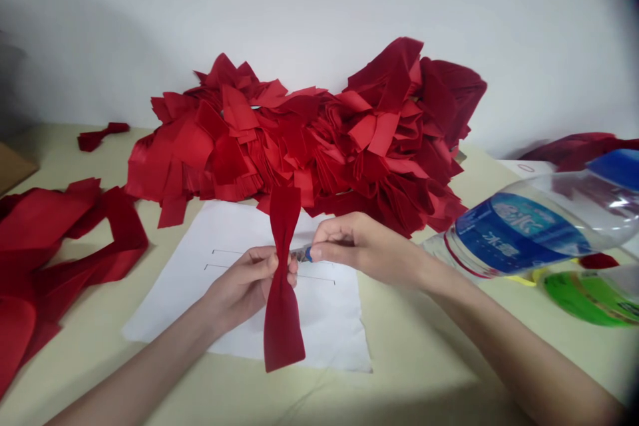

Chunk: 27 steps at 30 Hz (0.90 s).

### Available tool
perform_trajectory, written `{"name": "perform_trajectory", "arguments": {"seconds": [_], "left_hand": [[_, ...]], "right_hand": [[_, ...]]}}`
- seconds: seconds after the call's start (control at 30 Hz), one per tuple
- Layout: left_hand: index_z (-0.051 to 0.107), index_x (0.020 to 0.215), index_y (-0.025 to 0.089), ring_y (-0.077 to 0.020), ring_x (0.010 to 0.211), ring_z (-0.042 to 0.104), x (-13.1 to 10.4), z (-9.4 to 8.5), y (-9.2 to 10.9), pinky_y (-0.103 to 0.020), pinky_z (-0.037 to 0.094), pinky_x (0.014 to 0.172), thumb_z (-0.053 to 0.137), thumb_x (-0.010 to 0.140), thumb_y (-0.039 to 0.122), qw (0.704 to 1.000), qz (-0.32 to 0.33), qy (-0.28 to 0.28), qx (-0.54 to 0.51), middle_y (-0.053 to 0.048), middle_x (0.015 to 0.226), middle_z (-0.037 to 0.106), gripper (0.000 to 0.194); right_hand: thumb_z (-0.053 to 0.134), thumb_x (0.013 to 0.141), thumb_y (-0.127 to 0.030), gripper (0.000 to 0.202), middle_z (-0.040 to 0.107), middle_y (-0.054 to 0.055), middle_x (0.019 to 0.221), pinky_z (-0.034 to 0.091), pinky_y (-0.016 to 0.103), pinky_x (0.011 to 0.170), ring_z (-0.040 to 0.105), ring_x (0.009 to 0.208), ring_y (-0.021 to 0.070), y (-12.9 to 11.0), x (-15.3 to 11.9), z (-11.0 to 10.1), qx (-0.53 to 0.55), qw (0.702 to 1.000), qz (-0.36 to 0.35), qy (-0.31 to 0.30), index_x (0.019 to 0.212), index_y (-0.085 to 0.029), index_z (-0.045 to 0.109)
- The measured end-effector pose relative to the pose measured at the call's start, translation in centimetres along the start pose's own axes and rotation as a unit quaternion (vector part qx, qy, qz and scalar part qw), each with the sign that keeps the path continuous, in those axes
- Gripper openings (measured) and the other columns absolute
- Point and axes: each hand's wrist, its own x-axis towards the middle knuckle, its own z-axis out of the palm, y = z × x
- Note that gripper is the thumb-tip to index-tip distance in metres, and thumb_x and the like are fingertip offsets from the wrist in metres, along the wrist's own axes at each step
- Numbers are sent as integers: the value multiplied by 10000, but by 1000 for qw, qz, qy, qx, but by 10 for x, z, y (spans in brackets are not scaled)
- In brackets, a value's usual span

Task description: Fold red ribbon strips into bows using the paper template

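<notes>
A red ribbon bow [284, 339], pinched narrow at its middle, stands upright over a white sheet of paper [200, 306] with thin black marked lines. My left hand [254, 276] grips the bow at its waist, thumb in front and fingertips showing on its right side. Just to the right, my right hand [344, 243] pinches a small blue-tipped object [306, 254] between thumb and finger, close beside the bow's middle. What exactly this small object is cannot be made out.
A large heap of red ribbon pieces [299, 140] lies behind the paper. Loose red ribbon [114, 239] is at the left, with a small bow [102, 136] beyond. Plastic bottles with blue [514, 233] and green [589, 296] labels lie at the right on the pale table [414, 359].
</notes>
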Motion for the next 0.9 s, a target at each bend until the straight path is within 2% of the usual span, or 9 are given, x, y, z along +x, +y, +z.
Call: {"name": "perform_trajectory", "arguments": {"seconds": [0.2,0.37,0.47,0.57,0.67,0.73,0.9], "left_hand": [[687,734,130,-106,658,548,0,1,1,-226,408,628,675,754,291,1000,0,-6,0,-25,720,586,163],[682,713,116,-106,646,539,-1,2,1,-217,403,597,683,743,284,1000,-4,-13,5,-28,715,591,171],[684,715,111,-109,645,537,0,3,2,-216,406,594,699,726,292,1000,-6,-9,8,-31,709,595,182],[690,730,113,-115,661,541,0,3,2,-225,417,624,703,721,302,1000,-4,7,8,-41,731,611,190],[700,754,119,-129,718,552,1,4,0,-228,428,670,720,703,293,1000,8,28,7,-48,780,631,182],[703,743,125,-123,708,548,0,5,-1,-219,427,667,723,700,272,999,17,42,6,-38,766,636,155],[678,613,142,-91,560,501,-1,12,-1,-213,407,600,691,720,180,998,26,62,5,11,565,587,115]], "right_hand": [[489,854,-309,226,410,-43,579,248,194,465,330,522,60,-1,-4,-14,-45,998,9,-39,710,-147,553],[425,873,-265,199,539,-13,645,340,182,473,487,528,73,1,-4,-11,-49,991,36,-115,773,-154,555],[438,867,-240,174,526,-15,635,337,183,477,469,531,73,0,-3,-10,-48,993,29,-102,819,-154,582],[465,860,-226,166,490,-23,616,298,193,490,412,544,70,-3,-3,-12,-48,998,8,-46,822,-144,604],[490,860,-262,179,439,-37,597,249,202,474,332,523,60,-12,-5,-11,15,1000,-6,-5,795,-136,598],[499,863,-267,177,466,-31,628,248,201,475,326,529,57,-20,-8,-8,87,996,-25,-13,805,-135,603],[531,848,-208,137,543,-14,676,278,189,478,379,545,53,-37,-18,0,221,972,-62,-55,774,-134,619]]}}
